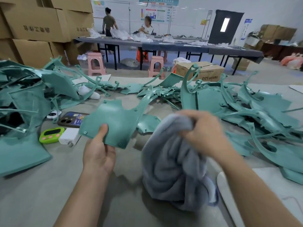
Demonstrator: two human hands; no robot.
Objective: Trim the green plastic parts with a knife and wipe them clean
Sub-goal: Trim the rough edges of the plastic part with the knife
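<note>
My left hand (98,151) grips a flat green plastic part (114,122) at its near edge, thumb on top, and holds it raised above the table. My right hand (206,133) grips a bunched grey towel (172,163) that hangs down to the table just right of the part. The towel is beside the part, and I cannot tell whether they touch. No knife is visible.
Heaps of green plastic parts lie at the left (24,99) and right (246,108). A phone (72,119), a green timer (51,135) and a white charger (69,136) sit left of my left hand. Cardboard boxes (41,27), pink stools (95,63) and a long table with two people stand behind.
</note>
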